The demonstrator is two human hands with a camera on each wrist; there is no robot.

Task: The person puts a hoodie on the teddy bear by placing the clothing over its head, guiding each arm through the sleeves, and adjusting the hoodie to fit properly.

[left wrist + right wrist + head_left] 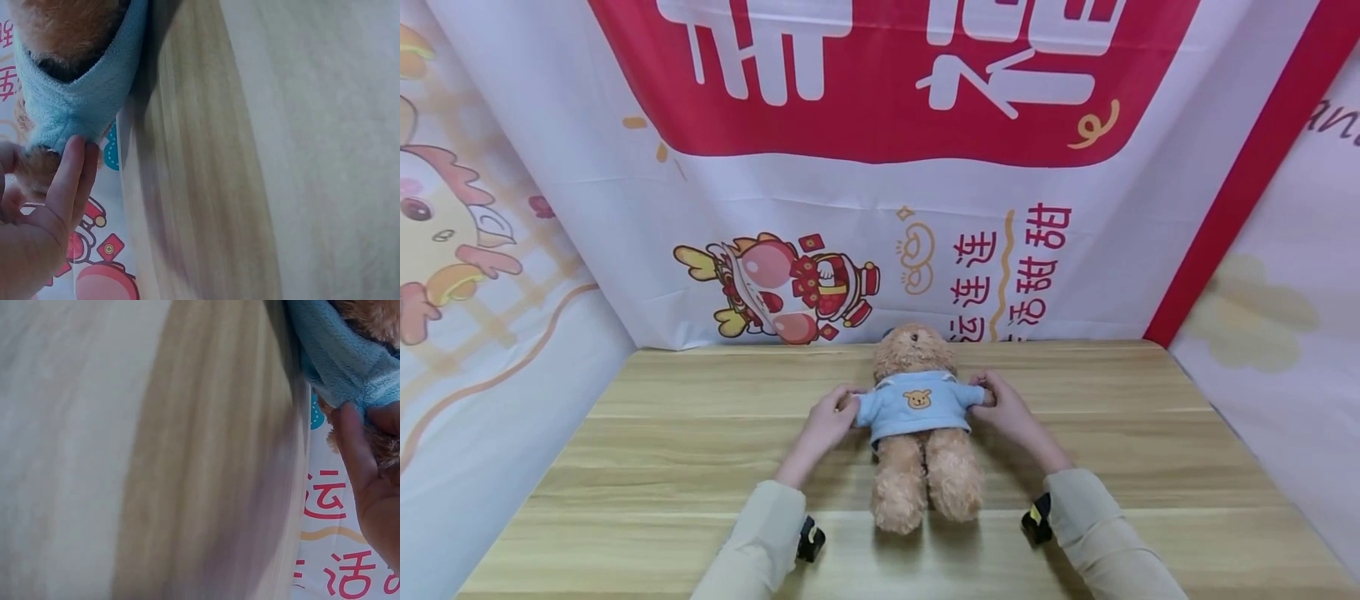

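Note:
A tan plush teddy bear (901,492) in a light blue shirt (917,417) lies face up near the back of the table, its legs toward me. My left hand (829,423) pinches the paw at the end of one sleeve; in the left wrist view the fingers (69,172) lie along that cuff with fur between them and the thumb. On the other side my right hand (1011,412) grips the opposite paw, and the right wrist view shows a finger (355,440) against the blue cuff. The top of the bear's head is hidden from the head camera.
The wood-grain table (700,467) ends at a white and red printed curtain (790,183) just behind the bear's head. Printed cloth (490,400) hangs at the left, and more cloth (1292,400) at the right. A black strap device sits at each wrist.

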